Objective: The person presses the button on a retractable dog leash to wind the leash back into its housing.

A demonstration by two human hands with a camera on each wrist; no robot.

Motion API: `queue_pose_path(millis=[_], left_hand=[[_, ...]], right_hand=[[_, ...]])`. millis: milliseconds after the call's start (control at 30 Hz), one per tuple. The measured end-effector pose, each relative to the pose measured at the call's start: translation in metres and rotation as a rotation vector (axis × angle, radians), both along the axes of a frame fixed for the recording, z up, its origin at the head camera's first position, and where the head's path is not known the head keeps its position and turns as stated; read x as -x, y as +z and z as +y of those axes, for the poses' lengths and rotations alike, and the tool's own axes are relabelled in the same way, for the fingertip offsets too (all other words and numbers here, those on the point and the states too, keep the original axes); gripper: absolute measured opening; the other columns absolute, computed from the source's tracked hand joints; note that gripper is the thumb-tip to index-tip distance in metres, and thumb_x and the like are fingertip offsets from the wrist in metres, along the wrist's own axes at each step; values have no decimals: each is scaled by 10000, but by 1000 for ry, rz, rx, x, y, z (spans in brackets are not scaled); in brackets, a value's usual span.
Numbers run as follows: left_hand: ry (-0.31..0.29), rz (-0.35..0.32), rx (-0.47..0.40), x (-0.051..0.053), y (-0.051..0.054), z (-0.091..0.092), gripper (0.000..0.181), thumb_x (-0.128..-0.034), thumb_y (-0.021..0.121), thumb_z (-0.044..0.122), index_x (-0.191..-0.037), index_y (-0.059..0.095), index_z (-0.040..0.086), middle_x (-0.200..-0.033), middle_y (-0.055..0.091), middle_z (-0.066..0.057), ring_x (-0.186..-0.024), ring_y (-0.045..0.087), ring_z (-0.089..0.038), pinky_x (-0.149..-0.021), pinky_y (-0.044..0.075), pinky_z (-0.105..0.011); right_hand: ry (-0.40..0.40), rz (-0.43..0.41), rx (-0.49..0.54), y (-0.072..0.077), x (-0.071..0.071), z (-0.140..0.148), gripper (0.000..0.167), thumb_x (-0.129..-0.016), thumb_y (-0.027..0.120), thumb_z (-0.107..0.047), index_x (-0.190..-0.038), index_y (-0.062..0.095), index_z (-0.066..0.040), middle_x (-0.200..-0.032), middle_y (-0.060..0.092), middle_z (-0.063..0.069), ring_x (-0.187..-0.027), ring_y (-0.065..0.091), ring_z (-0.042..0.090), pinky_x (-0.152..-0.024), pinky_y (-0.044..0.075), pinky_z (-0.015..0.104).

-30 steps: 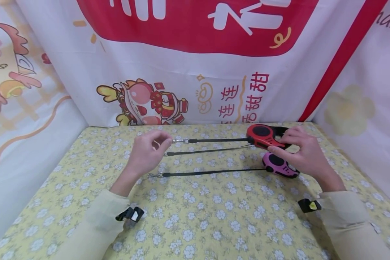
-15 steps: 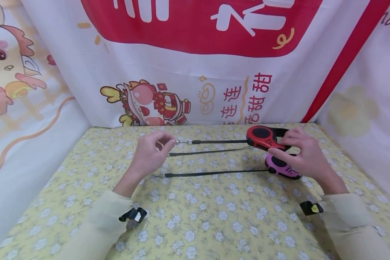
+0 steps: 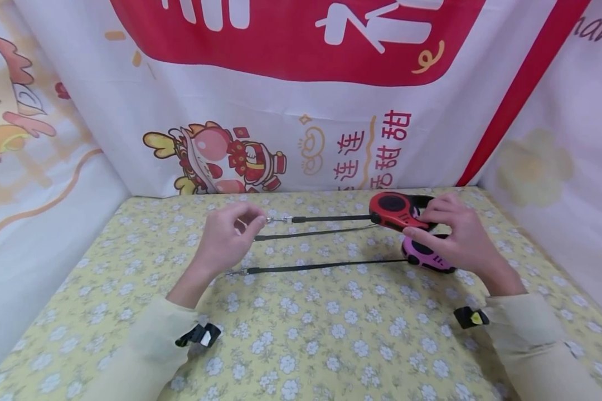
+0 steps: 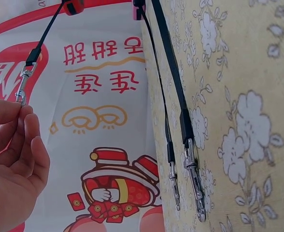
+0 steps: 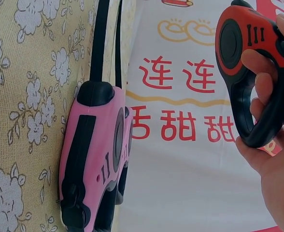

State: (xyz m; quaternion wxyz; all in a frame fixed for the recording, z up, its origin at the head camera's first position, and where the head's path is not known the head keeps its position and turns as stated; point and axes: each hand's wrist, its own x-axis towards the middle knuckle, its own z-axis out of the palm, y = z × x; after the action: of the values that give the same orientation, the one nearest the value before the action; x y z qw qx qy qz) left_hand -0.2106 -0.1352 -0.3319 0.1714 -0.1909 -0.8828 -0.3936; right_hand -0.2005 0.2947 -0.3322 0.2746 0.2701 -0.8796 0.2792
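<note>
A red and black retractable dog leash (image 3: 392, 206) is held above the table by my right hand (image 3: 454, 231), its fingers curled through the handle (image 5: 263, 137). Its black strap (image 3: 331, 218) runs straight left to a metal clip (image 4: 24, 82). My left hand (image 3: 228, 236) pinches the end of that clip between thumb and fingertips. Below, a pink and black retractable leash (image 5: 91, 159) lies on the table, its strap (image 3: 326, 265) stretched left to its own clip (image 4: 194, 181). Behind it lies another leash, mostly hidden, with its strap (image 3: 316, 232) and clip (image 4: 175, 186) showing.
A yellow flowered cloth (image 3: 301, 334) covers the table. A white printed sheet with red shapes (image 3: 291, 128) hangs along the back edge, and more printed sheets stand at the left (image 3: 45, 167) and right (image 3: 562, 139).
The head view has shifted slightly. Both hands keep the same hold on the red leash and its clip, and the strap between them stays taut. The leashes on the table have not moved.
</note>
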Motion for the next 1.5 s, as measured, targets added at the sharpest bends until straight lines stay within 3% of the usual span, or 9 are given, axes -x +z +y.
queue_pose_path(millis=[333, 867, 1500], left_hand=[[-33, 7, -17, -2, -2, 1, 135, -1039, 675, 156, -1099, 763, 73, -991, 772, -48, -859, 668, -156, -737, 551, -227], [-68, 20, -12, -4, -4, 7, 114, -1034, 680, 146, -1076, 760, 77, -959, 766, -44, -847, 666, -150, -725, 552, -225], [-109, 27, -20, -7, -4, 14, 109, -1029, 681, 133, -1060, 762, 66, -945, 761, -44, -828, 660, -141, -717, 562, -226]], right_hand=[[62, -28, -20, 2, 1, -7, 182, -766, 903, -72, -932, 828, -61, -892, 685, -3, -927, 462, 67, -795, 379, 282], [70, -16, -41, -1, 0, -11, 270, -758, 911, -99, -1009, 832, -41, -967, 713, 35, -988, 501, 89, -817, 435, 275], [101, -40, -63, -1, -3, -21, 212, -791, 902, -100, -990, 829, -85, -935, 671, -24, -973, 465, 82, -797, 410, 285]])
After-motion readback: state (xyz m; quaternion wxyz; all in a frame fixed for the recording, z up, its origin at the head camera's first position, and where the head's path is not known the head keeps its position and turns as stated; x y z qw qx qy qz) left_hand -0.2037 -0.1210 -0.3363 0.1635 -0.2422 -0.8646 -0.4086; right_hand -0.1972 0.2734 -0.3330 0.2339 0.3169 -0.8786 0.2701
